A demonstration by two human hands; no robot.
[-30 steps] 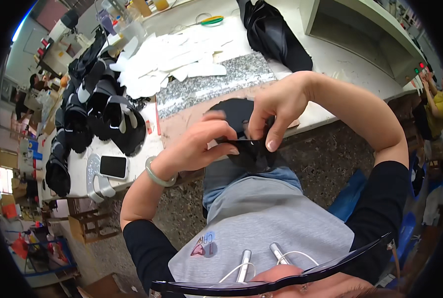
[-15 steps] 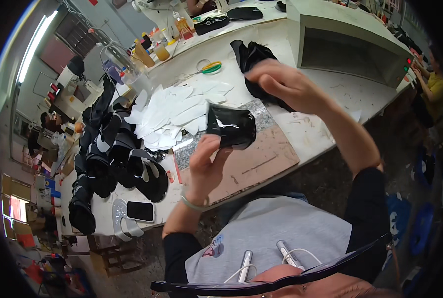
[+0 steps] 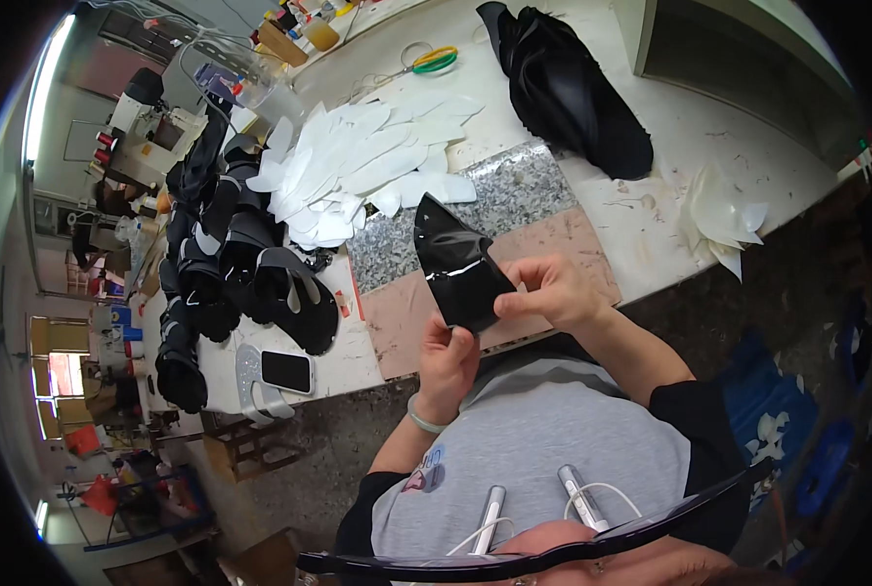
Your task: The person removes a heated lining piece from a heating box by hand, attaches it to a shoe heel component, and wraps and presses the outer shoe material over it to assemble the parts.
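Between my two hands is a glossy black shoe upper [image 3: 460, 283], held above the near part of the work board. My left hand [image 3: 447, 369] pinches its lower edge between thumb and fingers. At its right side, my right hand [image 3: 555, 293] grips the edge with the thumb on top and the fingers curled. The piece's far end rises to a pointed corner. Beyond it lies a heap of thin white shaped stiffeners [image 3: 358, 171]. A pile of black shoe uppers [image 3: 250, 264], some with pale grey pieces on them, lies to the left.
Under my hands are a speckled stone slab [image 3: 519, 186] and a pinkish board [image 3: 558, 244]. Stacked black pieces [image 3: 577, 93] lie far right, with thin whitish sheets [image 3: 714, 215] near the table edge. Scissors [image 3: 434, 61] lie at the back; a phone [image 3: 287, 372] rests front left.
My right hand has come down from the black stack at the back and now grips the upper's right side. The upper has moved nearer to me and tilted. The view has shifted too.
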